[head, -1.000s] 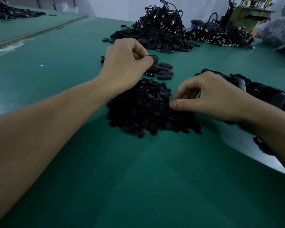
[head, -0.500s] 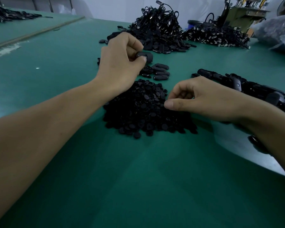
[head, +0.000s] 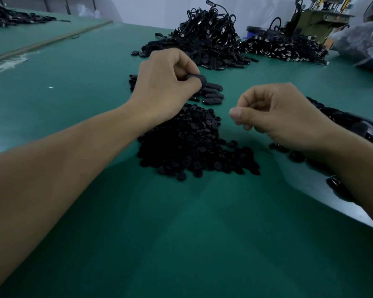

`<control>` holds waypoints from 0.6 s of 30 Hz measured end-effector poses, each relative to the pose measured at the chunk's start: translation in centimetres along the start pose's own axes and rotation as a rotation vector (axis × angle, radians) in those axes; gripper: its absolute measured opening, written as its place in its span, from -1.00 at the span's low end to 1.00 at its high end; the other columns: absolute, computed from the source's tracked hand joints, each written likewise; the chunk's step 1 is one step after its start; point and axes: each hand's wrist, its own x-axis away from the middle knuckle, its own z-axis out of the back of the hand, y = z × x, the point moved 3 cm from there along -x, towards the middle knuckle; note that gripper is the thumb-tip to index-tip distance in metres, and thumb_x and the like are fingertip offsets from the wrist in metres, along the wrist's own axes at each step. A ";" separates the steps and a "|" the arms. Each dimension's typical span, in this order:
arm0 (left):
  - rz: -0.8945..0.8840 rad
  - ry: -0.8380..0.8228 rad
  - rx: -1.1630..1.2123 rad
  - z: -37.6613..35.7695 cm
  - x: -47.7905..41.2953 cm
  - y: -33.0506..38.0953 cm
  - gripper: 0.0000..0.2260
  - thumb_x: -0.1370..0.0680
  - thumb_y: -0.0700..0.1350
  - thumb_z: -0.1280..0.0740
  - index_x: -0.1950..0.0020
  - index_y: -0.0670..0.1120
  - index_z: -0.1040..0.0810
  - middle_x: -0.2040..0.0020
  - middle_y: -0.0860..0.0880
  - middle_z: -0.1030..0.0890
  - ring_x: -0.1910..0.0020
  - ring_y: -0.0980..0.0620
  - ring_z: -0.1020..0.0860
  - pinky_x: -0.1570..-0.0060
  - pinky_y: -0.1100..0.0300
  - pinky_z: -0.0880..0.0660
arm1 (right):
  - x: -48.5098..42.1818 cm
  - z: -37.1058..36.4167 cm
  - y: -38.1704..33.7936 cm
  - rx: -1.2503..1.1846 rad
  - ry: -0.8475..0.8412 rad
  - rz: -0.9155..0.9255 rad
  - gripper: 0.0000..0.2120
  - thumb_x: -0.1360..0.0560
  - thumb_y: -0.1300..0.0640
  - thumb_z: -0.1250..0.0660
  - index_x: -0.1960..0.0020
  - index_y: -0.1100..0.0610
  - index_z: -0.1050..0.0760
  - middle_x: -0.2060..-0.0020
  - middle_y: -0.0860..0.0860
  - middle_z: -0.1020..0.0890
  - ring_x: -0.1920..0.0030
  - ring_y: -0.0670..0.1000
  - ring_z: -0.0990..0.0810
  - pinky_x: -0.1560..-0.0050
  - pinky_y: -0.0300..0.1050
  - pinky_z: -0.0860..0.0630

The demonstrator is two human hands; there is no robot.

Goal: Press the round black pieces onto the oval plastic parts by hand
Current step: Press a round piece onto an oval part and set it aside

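A heap of small round black pieces [head: 194, 143] lies on the green table in front of me. Just behind it sit a few oval plastic parts [head: 212, 95] in a short row. My left hand [head: 164, 87] hovers over these and pinches one oval part [head: 197, 79] between thumb and curled fingers. My right hand [head: 276, 112] is raised to the right of the heap. Its thumb is pressed against its curled fingers, as if on a small round piece that the fingers hide.
A tall pile of black cords and oval parts [head: 205, 41] stands at the back, with a second pile [head: 284, 48] to its right. More black parts [head: 349, 123] lie under my right forearm. The green mat [head: 181, 233] ends at a pale edge on the right.
My right hand has lifted off the heap of round pieces and moved right and up. My left hand has turned the oval part lower, toward the row of ovals.
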 end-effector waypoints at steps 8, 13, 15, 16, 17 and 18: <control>0.013 -0.178 0.172 -0.8 0.6 0.9 -0.86 -0.45 -0.27 -0.47 0.17 -0.04 -0.61 0.40 0.05 -0.66 0.39 0.14 -0.63 0.31 0.30 -0.54 | 0.2 0.7 -0.2 -0.159 0.088 -0.018 -0.89 -0.52 0.28 -0.43 0.04 0.08 -0.65 0.24 -0.02 -0.74 0.26 -0.14 -0.68 0.23 -0.35 -0.56; 0.027 -0.269 0.276 -1.1 0.8 1.1 -0.85 -0.44 -0.35 -0.49 0.13 -0.12 -0.64 0.33 -0.09 -0.70 0.34 0.02 -0.65 0.28 0.27 -0.58 | 0.3 0.5 -0.5 -0.211 0.112 -0.033 -0.90 -0.57 0.30 -0.37 0.05 0.11 -0.57 0.20 0.03 -0.74 0.21 -0.03 -0.73 0.20 -0.28 -0.60; 0.049 -0.289 0.299 -1.2 0.9 1.1 -0.83 -0.42 -0.38 -0.49 0.12 -0.14 -0.66 0.26 -0.15 -0.71 0.32 -0.03 -0.66 0.26 0.26 -0.60 | 0.2 0.5 -0.5 -0.258 0.130 -0.042 -0.90 -0.59 0.30 -0.34 0.04 0.13 -0.52 0.19 0.06 -0.75 0.18 0.03 -0.74 0.17 -0.23 -0.63; 0.060 -0.297 0.312 -1.2 0.9 1.1 -0.82 -0.41 -0.40 -0.49 0.12 -0.14 -0.66 0.25 -0.16 -0.71 0.31 -0.04 -0.67 0.25 0.25 -0.60 | 0.2 0.5 -0.4 -0.275 0.135 -0.046 -0.90 -0.59 0.30 -0.33 0.04 0.13 -0.50 0.18 0.07 -0.75 0.17 0.04 -0.74 0.16 -0.22 -0.63; 0.072 -0.301 0.326 -1.2 0.9 1.0 -0.81 -0.41 -0.41 -0.49 0.12 -0.14 -0.66 0.26 -0.16 -0.71 0.29 -0.06 -0.68 0.24 0.23 -0.62 | 0.2 0.6 -0.4 -0.288 0.139 -0.049 -0.90 -0.59 0.30 -0.33 0.04 0.13 -0.49 0.18 0.08 -0.75 0.16 0.05 -0.74 0.15 -0.21 -0.64; 0.085 -0.304 0.341 -1.2 0.9 1.1 -0.80 -0.41 -0.42 -0.49 0.12 -0.14 -0.66 0.26 -0.15 -0.71 0.27 -0.07 -0.68 0.22 0.22 -0.63 | 0.2 0.6 -0.3 -0.297 0.143 -0.048 -0.90 -0.59 0.29 -0.34 0.05 0.13 -0.49 0.17 0.08 -0.75 0.15 0.05 -0.75 0.15 -0.21 -0.64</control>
